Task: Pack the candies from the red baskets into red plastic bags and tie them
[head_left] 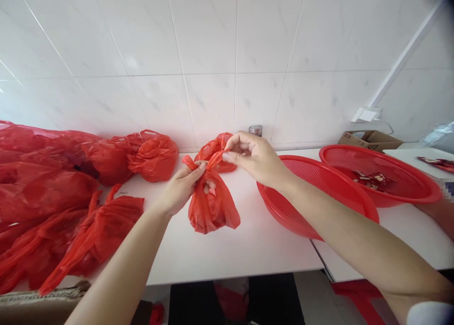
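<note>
A filled red plastic bag (214, 206) hangs between my hands over the white table (198, 259). My left hand (186, 183) is closed on its gathered neck, thumb on top, with some fingers showing behind the thin plastic. My right hand (250, 154) pinches a twisted handle end of the same bag, drawn out to the upper right. What the bag contains is only dimly visible through the film. Just behind it, another red bag (227, 166) lies crumpled on the table, partly covered by my right hand.
Many red bags (53, 188) are heaped on the left. To the right stand a red mesh basket (283, 221) and a second basket (414, 192) holding dark red packets (376, 180). A jar lid (255, 129), a cardboard box (372, 139) and a wall socket (367, 114) are behind. Someone's arm shows at the right edge.
</note>
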### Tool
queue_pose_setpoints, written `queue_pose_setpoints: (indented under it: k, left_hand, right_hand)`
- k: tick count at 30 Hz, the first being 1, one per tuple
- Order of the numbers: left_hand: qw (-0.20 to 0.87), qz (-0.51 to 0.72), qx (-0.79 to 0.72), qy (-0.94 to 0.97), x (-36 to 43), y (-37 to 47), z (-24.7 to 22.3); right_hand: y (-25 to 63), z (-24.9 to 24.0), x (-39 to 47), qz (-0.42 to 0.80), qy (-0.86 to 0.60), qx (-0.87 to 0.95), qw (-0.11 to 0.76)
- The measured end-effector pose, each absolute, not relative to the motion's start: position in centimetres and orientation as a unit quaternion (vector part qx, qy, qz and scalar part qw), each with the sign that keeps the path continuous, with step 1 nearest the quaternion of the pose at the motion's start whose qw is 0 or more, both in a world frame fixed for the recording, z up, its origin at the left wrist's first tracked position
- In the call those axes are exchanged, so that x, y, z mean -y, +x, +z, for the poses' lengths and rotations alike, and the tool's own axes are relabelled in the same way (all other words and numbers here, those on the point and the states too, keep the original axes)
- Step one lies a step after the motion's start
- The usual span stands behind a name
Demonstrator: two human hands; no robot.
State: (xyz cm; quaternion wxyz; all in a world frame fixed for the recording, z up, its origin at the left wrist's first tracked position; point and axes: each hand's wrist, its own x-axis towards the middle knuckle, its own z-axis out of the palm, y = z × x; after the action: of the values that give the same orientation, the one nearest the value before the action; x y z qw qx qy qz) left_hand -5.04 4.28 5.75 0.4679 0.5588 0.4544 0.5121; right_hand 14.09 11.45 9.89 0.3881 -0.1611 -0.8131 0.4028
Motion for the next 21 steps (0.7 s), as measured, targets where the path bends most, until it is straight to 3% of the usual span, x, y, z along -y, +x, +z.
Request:
queue_pose_setpoints:
  k: [4, 8, 10, 18, 21]
  left_hand:
    - [0.431, 0.459, -0.475, 0.615, -3.9, -5.7, 6.6]
    - [0.375, 0.358, -0.508, 0.688, -3.6, -5.2, 6.9]
    - [0.338, 0.340, -0.522, 0.706, -3.5, -4.7, 6.5]
    - [-0.001, 0.426, -0.615, 0.663, -3.1, -2.9, 3.0]
    - [-0.040, 0.466, -0.592, 0.656, -2.9, -2.7, 1.4]
  right_hand:
    - [15.9, 10.4, -8.5, 0.388, -0.085, 0.884, 0.245]
    - [14.1, 6.6, -8.9, 0.458, -0.139, 0.793, 0.377]
    - [12.5, 4.2, -9.8, 0.507, -0.182, 0.746, 0.392]
    - [10.7, 0.8, -10.5, 0.710, -0.129, 0.608, 0.331]
    - [11.2, 0.6, -10.5, 0.750, -0.143, 0.585, 0.271]
